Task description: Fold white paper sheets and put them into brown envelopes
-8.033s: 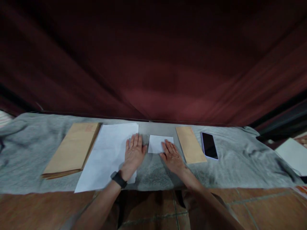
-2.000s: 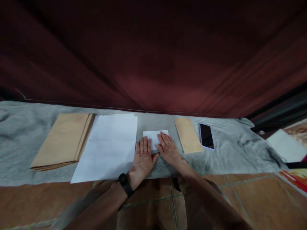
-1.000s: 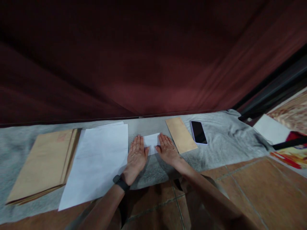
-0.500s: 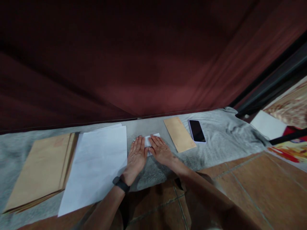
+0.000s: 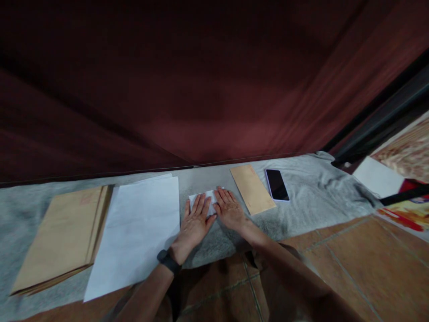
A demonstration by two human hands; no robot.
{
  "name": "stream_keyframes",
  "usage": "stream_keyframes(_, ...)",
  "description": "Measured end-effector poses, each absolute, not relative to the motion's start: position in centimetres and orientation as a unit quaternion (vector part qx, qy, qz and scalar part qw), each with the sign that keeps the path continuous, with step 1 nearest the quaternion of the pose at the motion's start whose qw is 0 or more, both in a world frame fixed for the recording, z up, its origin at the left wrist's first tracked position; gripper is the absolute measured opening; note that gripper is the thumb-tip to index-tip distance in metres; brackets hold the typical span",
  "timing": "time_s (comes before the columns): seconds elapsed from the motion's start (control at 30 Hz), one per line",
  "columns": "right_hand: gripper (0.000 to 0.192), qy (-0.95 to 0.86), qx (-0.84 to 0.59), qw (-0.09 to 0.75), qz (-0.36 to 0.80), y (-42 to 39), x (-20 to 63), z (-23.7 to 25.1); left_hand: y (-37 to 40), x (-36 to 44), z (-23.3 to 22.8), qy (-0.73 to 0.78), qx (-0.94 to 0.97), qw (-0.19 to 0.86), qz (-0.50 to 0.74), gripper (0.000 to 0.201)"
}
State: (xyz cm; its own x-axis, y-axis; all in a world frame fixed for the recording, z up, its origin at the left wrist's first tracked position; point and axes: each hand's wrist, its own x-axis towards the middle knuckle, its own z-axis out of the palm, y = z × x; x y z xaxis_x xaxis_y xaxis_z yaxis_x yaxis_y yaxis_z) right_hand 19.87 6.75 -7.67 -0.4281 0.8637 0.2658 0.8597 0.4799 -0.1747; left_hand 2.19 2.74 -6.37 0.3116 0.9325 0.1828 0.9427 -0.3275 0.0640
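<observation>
A small folded white paper (image 5: pixel 211 202) lies on the grey cloth (image 5: pixel 214 243), mostly covered by my hands. My left hand (image 5: pixel 195 222) rests flat on its left part, fingers stretched out and slightly spread, a dark watch on the wrist. Flat on the right part lies my right hand (image 5: pixel 230 211), its fingers extended. Neither hand grips anything. Just right of my right hand is a brown envelope (image 5: pixel 253 189). Left of my left hand lie large white paper sheets (image 5: pixel 137 228).
A stack of large brown envelopes (image 5: pixel 63 232) sits at far left. Beyond the small envelope is a phone (image 5: pixel 277 184). A dark red curtain (image 5: pixel 208 112) hangs behind the cloth. Tiled floor (image 5: pixel 372 255) shows in front, with printed packaging (image 5: pixel 407 212) at right.
My left hand has slid a little toward me over the folded paper, baring its upper left corner. My right hand has shifted slightly right. The view has moved a little.
</observation>
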Motion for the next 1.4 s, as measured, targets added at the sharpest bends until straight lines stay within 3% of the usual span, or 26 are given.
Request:
stream_keyframes(0.4, 0.056, -0.836, -0.531, 0.14, 0.007, 7.3, 21.0, -7.8, 2.3, 1.9, -5.5, -0.537, -0.842, 0.013, -0.042, 0.05)
stream_keyframes(0.83, 0.056, -0.826, -0.547, 0.138, 0.017, 7.2, 20.8, -6.9, 1.8, 1.6, -6.2, -0.529, -0.842, 0.038, -0.102, 0.048)
stream_keyframes(1.17, 0.053, -0.867, -0.463, 0.162, 0.094, 7.1, 19.4, -6.6, 2.2, 3.1, -7.3, -0.535, -0.834, 0.038, -0.126, 0.056)
stream_keyframes(1.4, 0.053, -0.869, -0.471, 0.144, 0.044, 6.8, 19.7, -7.1, 2.0, 3.3, -7.4, -0.559, -0.815, 0.047, -0.146, 0.061)
